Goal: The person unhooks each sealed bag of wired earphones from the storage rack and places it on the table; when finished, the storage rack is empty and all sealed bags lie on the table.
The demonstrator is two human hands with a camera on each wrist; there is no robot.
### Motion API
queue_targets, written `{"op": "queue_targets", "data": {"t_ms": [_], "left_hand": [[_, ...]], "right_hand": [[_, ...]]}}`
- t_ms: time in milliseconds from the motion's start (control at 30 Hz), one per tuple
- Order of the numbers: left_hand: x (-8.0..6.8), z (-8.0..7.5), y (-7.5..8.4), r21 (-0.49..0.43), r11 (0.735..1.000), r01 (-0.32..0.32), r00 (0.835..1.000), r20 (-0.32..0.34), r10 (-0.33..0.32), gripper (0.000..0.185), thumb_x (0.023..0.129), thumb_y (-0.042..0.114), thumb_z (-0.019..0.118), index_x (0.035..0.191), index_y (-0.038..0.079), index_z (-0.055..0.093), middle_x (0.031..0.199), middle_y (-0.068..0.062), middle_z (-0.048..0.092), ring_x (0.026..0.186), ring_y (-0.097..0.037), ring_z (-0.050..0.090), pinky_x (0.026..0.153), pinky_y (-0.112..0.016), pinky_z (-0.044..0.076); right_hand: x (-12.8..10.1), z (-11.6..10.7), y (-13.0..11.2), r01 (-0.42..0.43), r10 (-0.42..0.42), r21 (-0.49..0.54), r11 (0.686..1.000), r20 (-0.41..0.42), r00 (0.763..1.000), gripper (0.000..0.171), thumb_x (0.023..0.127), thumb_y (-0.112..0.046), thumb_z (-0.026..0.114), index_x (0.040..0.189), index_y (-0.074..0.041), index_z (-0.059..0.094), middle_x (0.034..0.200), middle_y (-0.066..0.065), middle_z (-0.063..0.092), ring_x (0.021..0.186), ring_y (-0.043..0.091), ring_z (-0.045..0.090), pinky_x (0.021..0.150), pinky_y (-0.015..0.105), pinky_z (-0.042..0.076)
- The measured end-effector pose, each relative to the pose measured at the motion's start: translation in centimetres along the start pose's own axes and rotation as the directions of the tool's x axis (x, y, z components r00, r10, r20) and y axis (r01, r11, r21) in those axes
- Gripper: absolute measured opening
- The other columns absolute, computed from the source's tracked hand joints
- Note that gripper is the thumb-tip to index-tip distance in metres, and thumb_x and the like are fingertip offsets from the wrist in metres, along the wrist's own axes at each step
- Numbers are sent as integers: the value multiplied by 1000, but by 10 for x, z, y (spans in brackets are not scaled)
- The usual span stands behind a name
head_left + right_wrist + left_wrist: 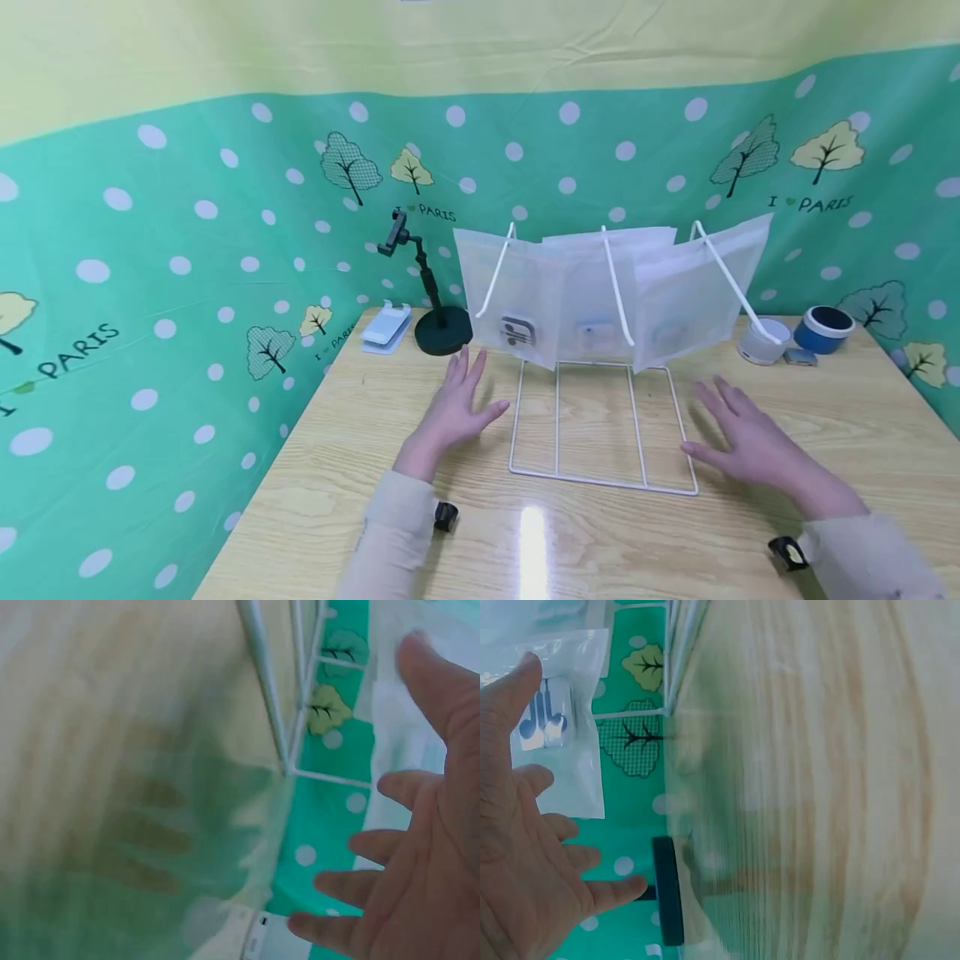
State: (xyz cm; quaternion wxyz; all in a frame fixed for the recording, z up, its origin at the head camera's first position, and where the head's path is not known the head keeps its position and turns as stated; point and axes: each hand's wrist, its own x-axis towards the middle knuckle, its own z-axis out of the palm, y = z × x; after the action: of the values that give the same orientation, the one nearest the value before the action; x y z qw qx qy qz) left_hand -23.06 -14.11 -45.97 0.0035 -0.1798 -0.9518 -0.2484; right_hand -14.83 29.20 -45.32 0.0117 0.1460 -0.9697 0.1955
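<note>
A white wire rack point(603, 483) stands on the wooden table, its base frame toward me and three prongs sticking out above. Frosted translucent bags point(600, 292) hang from the prongs. Inside the left bag a dark phone-like item with a camera pattern point(517, 332) shows through; what the other bags hold is blurred. My left hand point(457, 408) is held to the left of the rack with its fingers spread, holding nothing. On the right side, my right hand point(750, 437) is spread too, its thumb near the base frame; whether it touches the wire I cannot tell.
Behind my left hand stand a black phone stand point(442, 329) with a round base and a pale blue folding holder point(387, 327). At the back right are a white round item point(763, 342), a blue round container point(823, 331) and a small flat blue-grey item point(800, 357).
</note>
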Motion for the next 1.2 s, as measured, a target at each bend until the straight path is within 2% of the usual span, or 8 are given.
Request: {"op": "queue_targets", "data": {"t_ms": [67,167,367,533,633,800,867,1200], "left_hand": [[2,-2,0,-55,998,20,1000,19,-19,93,89,64,54,158,24,6,163,-6,-8,149,-31,-3,114,-59,20],[5,-6,-2,-147,988,50,999,28,-46,92,91,59,56,158,22,5,163,-5,-9,149,-30,1,116,-53,18],[13,-20,-7,-264,963,56,996,-50,-72,85,95,47,59,158,13,12,163,-11,4,148,-30,11,118,-48,18],[23,-34,-12,-351,936,39,990,-111,-83,77,97,39,59,156,11,18,161,-14,16,141,-35,31,115,-48,27],[30,-44,-14,-417,908,46,987,-121,-105,74,97,38,59,156,12,21,159,-16,21,137,-37,38,110,-48,35],[40,-60,-13,-564,818,111,981,-67,-180,75,97,42,59,156,15,22,158,-14,24,137,-35,38,95,-44,51],[43,-65,-12,-595,795,119,982,-50,-185,75,97,41,59,156,15,21,158,-14,23,138,-34,37,90,-42,54],[63,-77,3,-577,814,69,982,-105,-158,67,97,34,60,154,16,29,157,-7,29,135,-29,42,88,-39,55]], "right_hand": [[-2,5,-1,17,-18,27,999,35,999,101,83,-54,70,153,1,22,148,42,18,129,64,23,97,77,25],[-4,11,-2,4,-14,96,995,104,994,104,80,-56,71,152,1,24,147,43,19,129,63,24,98,75,26],[-5,15,-3,-38,8,147,988,196,981,113,73,-59,76,152,3,23,149,41,17,131,62,21,100,74,26],[-4,16,-1,-35,3,143,989,221,975,120,70,-61,77,151,7,20,150,40,17,133,61,19,102,72,25],[-4,17,-1,-33,-1,148,988,224,974,121,69,-62,77,151,7,20,150,39,18,133,60,19,103,71,24],[-4,17,-1,-34,0,147,989,225,974,120,69,-63,76,151,6,22,150,38,19,134,59,21,103,71,25],[-5,17,0,-29,-3,140,990,221,975,119,69,-62,77,150,7,23,150,39,20,133,60,22,102,71,26],[-7,19,6,-28,-1,129,991,216,976,108,73,-58,76,148,6,31,149,38,22,132,59,25,102,71,28]]}}
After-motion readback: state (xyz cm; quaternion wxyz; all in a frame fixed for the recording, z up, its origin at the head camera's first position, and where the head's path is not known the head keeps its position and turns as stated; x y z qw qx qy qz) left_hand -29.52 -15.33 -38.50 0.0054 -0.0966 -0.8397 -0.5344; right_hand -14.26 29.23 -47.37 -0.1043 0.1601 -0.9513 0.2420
